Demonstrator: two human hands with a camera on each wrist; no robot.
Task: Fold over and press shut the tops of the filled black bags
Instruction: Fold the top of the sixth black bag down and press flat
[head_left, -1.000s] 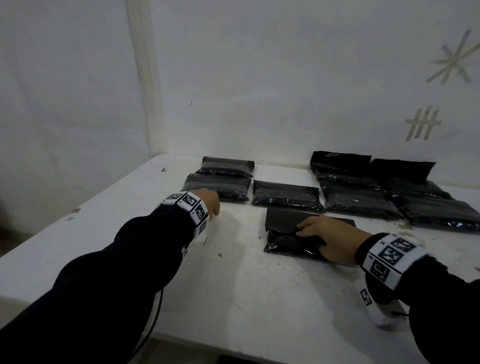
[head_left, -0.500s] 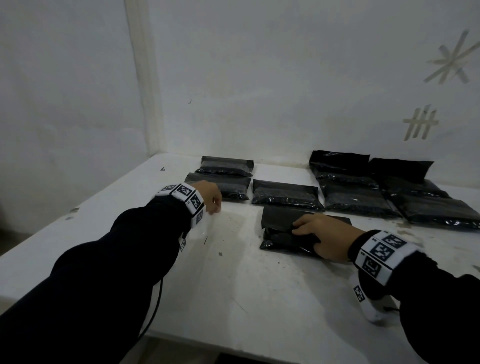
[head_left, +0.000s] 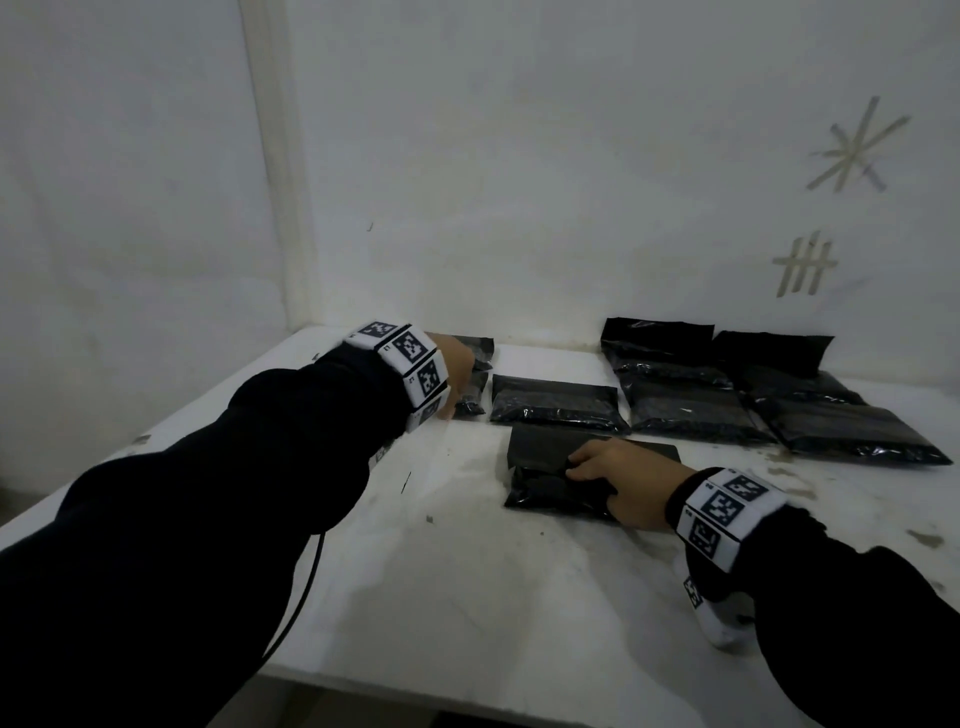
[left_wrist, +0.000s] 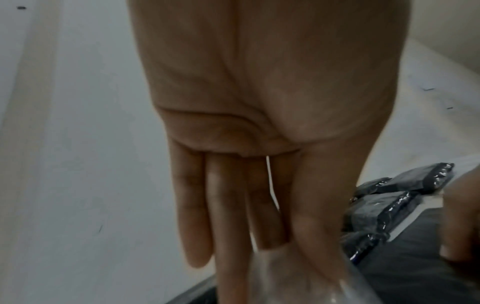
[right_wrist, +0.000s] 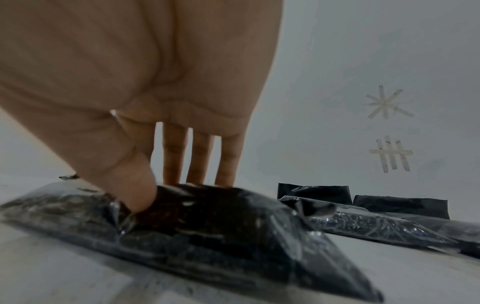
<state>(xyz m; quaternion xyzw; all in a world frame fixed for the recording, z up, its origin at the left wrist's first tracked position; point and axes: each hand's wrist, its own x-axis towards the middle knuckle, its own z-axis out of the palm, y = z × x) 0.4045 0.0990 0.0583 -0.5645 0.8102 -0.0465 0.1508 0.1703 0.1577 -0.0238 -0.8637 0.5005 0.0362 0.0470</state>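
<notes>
A filled black bag (head_left: 540, 483) lies near the middle of the white table (head_left: 467, 597), its flat top pointing away from me. My right hand (head_left: 618, 483) rests on it. In the right wrist view the thumb (right_wrist: 130, 185) digs into the bag (right_wrist: 233, 226) and the fingers (right_wrist: 200, 160) stand behind its bulge, pinching it. My left hand (head_left: 457, 371) hovers over two folded bags (head_left: 478, 348) at the back left. Its fingers (left_wrist: 228, 226) are straight and hold nothing, and their tips reach a black bag (left_wrist: 402, 277).
A third folded bag (head_left: 556, 405) lies just beyond the near one. Several bags with upright tops (head_left: 691, 415) are stacked at the back right against the wall. Tape marks (head_left: 805, 265) are on that wall. A black cable (head_left: 296, 597) hangs below my left sleeve.
My left hand has risen and moved forward, from the table beside the left folded bags to above them. The right hand stays on the near bag, which has shifted slightly left.
</notes>
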